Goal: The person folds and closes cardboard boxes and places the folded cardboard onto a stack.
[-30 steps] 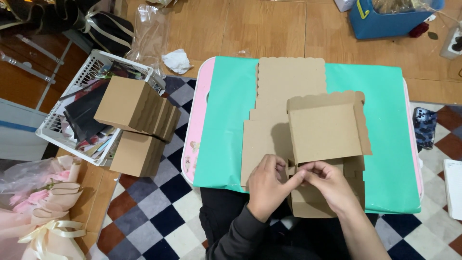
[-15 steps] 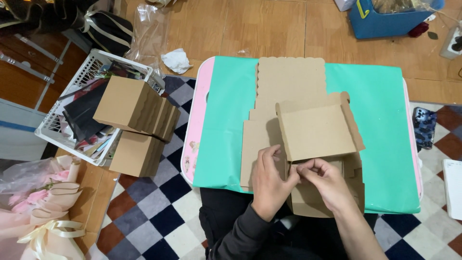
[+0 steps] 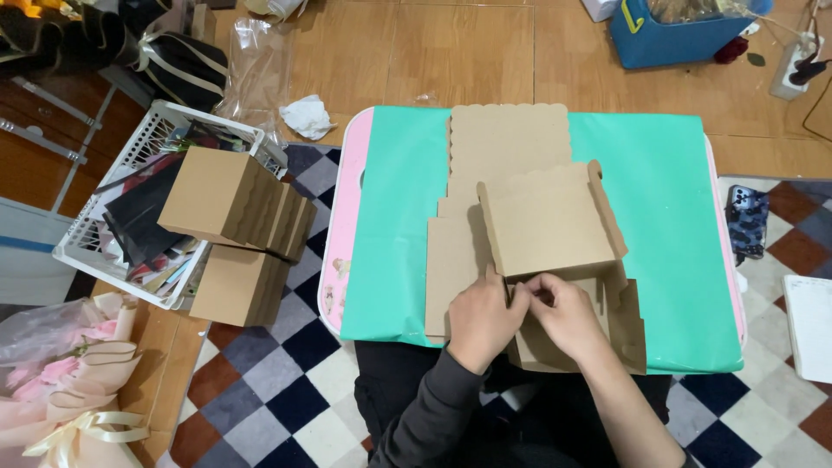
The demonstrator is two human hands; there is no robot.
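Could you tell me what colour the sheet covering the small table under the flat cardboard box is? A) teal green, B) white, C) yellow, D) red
A: the sheet spread over the table is teal green, with the brown cardboard box lying on it where the left hand and right hand fold it; only the table's edge shows pink.

Single view: a head-worn camera looks steeply down from above the seated person, facing forward across the surface [image 3: 659,217]. The near edge of the surface and both forearms enter from the bottom of the frame. It is close enough to show the whole surface plus surrounding floor [image 3: 260,381].
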